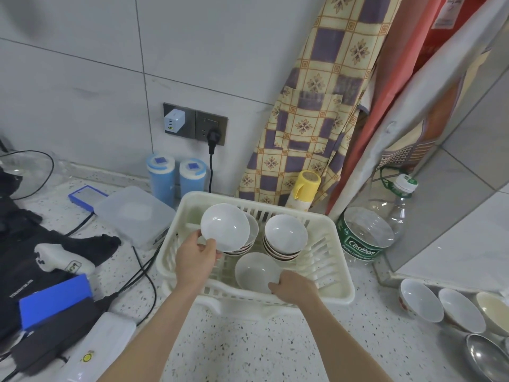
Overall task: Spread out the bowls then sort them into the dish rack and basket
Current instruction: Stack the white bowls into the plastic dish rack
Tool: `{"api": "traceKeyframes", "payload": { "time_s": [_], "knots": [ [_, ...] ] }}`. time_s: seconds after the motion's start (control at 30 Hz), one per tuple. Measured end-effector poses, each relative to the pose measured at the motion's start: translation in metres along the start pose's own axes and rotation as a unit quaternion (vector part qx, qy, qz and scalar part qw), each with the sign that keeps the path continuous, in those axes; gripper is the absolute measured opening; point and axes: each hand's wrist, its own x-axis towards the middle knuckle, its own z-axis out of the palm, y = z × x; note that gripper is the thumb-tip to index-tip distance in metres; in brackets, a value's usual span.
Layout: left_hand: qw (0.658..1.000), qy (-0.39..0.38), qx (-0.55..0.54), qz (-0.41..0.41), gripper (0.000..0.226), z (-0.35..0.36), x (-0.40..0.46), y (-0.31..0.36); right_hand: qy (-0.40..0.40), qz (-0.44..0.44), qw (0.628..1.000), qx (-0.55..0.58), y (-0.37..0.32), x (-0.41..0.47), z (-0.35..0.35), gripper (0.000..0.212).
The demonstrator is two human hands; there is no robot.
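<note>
- My left hand (196,256) pinches the near rim of a white bowl (225,226), holding it tilted just above the left stack (249,241) in the cream basket (334,274).
- My right hand (296,286) is closed on the near edge of a single bowl (254,270) lying in the basket's front middle; the two hands are apart, one bowl each.
- A second stack (285,237) stands toward the basket's back right, just beside the left one.
- Three more bowls (420,300) sit in a row at the counter's right edge, well apart from the basket; I cannot tell whether they rest in a rack.
- I judge this the lifting-out stage: bowls are coming off the stacks to be spread, and sorting has not begun.
- Next I need clear counter (248,340) in front of the basket, and I should raise both bowls over its wall without knocking the stacks.
</note>
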Motion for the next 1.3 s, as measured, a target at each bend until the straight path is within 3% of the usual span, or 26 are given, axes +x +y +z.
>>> {"api": "traceKeyframes", "payload": {
  "time_s": [0.33,0.57,0.87,1.13,1.3],
  "knots": [
    [1.0,-0.019,-0.008,-0.005,0.028,-0.004,-0.002,-0.001,0.111,0.005,0.994,0.003,-0.003,-0.016,0.006,0.024],
    [0.999,-0.047,0.005,0.003,0.026,-0.007,-0.005,0.001,0.093,-0.002,0.996,0.007,-0.005,-0.019,0.0,0.015],
    [0.987,-0.117,0.109,0.013,0.022,-0.006,-0.01,0.007,0.075,-0.007,0.997,0.008,-0.006,-0.025,-0.003,0.019],
    [0.979,-0.169,0.114,-0.003,0.023,-0.012,-0.008,0.009,0.268,0.059,0.946,0.173,-0.011,-0.031,0.001,0.025],
    [0.96,-0.248,0.11,-0.063,0.016,-0.017,0.002,0.01,0.25,0.035,0.942,0.22,-0.011,-0.033,-0.002,0.045]
  ]
}}
